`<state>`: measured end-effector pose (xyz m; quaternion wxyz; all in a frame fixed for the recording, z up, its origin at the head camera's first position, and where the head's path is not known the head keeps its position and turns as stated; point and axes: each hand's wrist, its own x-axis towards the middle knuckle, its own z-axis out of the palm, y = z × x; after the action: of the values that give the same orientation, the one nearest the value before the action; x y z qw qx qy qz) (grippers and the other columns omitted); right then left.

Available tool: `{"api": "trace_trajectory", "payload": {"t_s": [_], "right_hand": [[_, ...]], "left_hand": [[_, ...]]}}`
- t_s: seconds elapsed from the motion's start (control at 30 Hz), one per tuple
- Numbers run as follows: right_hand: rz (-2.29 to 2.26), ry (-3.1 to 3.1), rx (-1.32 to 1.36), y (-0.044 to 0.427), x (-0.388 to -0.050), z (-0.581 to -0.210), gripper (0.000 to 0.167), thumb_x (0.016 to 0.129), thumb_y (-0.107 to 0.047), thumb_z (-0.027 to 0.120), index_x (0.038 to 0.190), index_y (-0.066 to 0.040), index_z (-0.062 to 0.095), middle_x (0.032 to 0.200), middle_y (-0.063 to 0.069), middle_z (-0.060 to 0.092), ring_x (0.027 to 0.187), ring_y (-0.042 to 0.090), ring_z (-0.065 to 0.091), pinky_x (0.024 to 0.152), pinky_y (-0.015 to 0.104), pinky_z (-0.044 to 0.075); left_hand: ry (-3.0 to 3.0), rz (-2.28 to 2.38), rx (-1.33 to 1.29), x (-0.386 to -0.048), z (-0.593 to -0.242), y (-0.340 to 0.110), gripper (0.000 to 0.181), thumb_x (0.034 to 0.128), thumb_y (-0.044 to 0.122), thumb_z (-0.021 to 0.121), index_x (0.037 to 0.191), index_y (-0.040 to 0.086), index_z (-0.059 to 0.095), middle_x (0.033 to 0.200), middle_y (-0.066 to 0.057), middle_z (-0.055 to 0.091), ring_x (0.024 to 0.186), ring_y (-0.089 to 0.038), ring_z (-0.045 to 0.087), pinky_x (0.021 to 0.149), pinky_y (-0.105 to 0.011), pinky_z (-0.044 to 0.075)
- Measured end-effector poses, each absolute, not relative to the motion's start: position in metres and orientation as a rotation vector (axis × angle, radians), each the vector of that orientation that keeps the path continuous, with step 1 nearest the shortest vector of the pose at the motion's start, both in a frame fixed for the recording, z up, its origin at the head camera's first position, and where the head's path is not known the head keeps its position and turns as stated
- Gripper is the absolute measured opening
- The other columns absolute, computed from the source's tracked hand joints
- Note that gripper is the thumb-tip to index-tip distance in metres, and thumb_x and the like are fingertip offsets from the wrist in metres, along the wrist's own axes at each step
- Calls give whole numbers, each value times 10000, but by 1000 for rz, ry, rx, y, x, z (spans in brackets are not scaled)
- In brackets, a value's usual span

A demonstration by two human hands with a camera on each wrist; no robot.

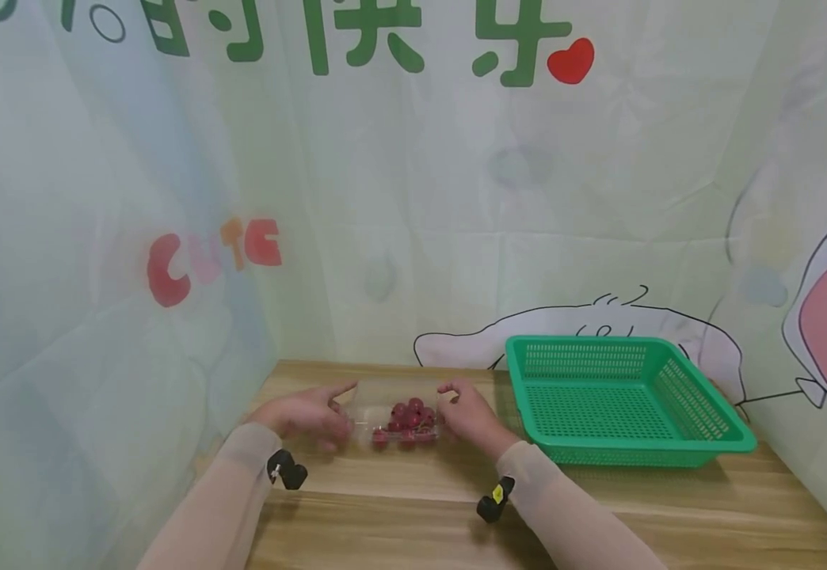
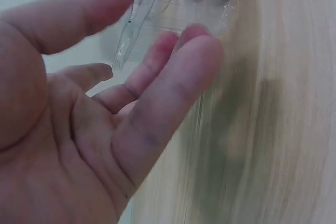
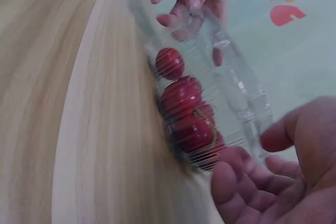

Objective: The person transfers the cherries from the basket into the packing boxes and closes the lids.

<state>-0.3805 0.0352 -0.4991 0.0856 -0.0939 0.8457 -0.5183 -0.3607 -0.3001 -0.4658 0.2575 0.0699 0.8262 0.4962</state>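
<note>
A clear plastic box (image 1: 374, 404) on the wooden table holds several round, glossy red fruits (image 1: 413, 416) that look like cherries or grapes; a thin greenish stem (image 3: 207, 124) shows among them. At the box's left end is my left hand (image 1: 310, 416), its fingers (image 2: 163, 103) loosely bent and apart with nothing gripped between them. My right hand (image 1: 466, 416) is at the right end. In the right wrist view its thumb and curled fingers (image 3: 231, 171) pinch the edge of the box.
To the right stands a green plastic basket (image 1: 527, 412) with slotted walls. The wooden table (image 1: 378, 483) runs back to a pale printed cloth (image 1: 399, 261), which also hangs on the left and right.
</note>
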Motion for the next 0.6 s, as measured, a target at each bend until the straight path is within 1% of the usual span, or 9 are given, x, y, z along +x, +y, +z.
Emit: {"api": "trace_trajectory", "payload": {"t_s": [0.07, 0.13, 0.27, 0.43, 0.6], "right_hand": [[-1516, 2472, -292, 38, -375, -496, 522, 1068, -161, 653, 1576, -71, 576, 845, 91, 715, 611, 207, 668, 554, 305, 595], [-1508, 2416, -309, 40, -371, -493, 630, 1042, -151, 677, 1645, -84, 511, 839, 101, 731, 641, 221, 709, 582, 326, 635], [-1559, 2292, -343, 43, -367, -491, 793, 980, -83, 702, 1716, -79, 409, 864, 139, 775, 675, 238, 751, 621, 359, 693], [-1635, 2176, -327, 45, -367, -494, 872, 953, -20, 703, 1747, -81, 346, 862, 160, 792, 668, 221, 739, 617, 327, 686], [-1672, 2175, -316, 42, -369, -500, 882, 932, -11, 718, 1735, -72, 358, 827, 121, 772, 656, 202, 718, 604, 299, 666]], "left_hand": [[2223, 1349, 152, -359, -465, -298, 1113, 1004, 30, 765, 1845, 173, 50, 1113, -204, 724, 974, -311, 764, 825, -451, 741], [2223, 1346, 125, -359, -465, -297, 1094, 1014, 24, 728, 1846, 187, 37, 1032, -188, 743, 907, -304, 766, 779, -424, 738], [2248, 1327, 104, -358, -464, -292, 1068, 1011, 13, 690, 1846, 182, 45, 993, -182, 751, 802, -273, 757, 709, -391, 724], [2301, 1283, 120, -358, -465, -286, 1040, 1018, -14, 675, 1843, 159, 66, 910, -153, 744, 675, -206, 689, 675, -390, 714], [2342, 1270, 97, -359, -465, -281, 1025, 1003, -65, 642, 1841, 148, 90, 856, -151, 725, 631, -191, 634, 681, -421, 722]]}}
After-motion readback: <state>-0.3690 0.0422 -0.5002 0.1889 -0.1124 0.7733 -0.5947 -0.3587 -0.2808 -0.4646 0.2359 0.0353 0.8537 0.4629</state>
